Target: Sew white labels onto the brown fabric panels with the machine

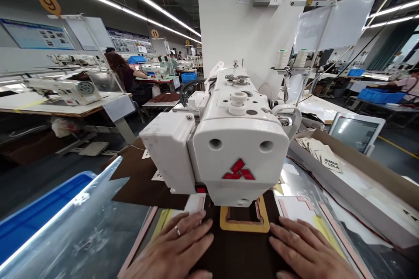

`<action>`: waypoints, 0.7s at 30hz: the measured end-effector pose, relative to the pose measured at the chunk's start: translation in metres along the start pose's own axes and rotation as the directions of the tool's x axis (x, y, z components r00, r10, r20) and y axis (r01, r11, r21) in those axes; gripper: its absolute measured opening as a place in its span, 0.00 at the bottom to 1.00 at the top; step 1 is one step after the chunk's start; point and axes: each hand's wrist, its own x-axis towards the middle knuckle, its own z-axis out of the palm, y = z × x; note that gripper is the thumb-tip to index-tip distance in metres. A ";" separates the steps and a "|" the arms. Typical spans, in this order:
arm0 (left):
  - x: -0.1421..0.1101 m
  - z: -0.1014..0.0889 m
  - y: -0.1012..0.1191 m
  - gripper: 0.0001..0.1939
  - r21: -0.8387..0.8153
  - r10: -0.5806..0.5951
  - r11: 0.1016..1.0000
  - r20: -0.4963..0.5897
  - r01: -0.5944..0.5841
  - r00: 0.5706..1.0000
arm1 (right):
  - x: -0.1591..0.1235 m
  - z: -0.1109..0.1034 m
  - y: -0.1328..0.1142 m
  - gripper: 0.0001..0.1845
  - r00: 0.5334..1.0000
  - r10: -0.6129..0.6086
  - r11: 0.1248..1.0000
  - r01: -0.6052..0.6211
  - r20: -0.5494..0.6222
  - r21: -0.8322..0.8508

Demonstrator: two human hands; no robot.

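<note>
Between both hands, brown fabric.

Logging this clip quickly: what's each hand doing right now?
Left hand: open, flat on dark fabric, holding nothing.
Right hand: open, fingers on the same fabric.

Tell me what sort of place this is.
It looks like a garment or sewing factory floor. A white industrial sewing machine stands over dark brown fabric, thread cones sit on a stand to the right, and more machines line numbered workstations behind.
</note>
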 end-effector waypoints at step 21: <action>0.011 0.015 -0.006 0.20 0.024 -0.099 0.995 -0.002 0.099 0.995 | 0.015 -0.008 0.003 0.23 0.893 0.346 0.882 -0.414 0.287 0.224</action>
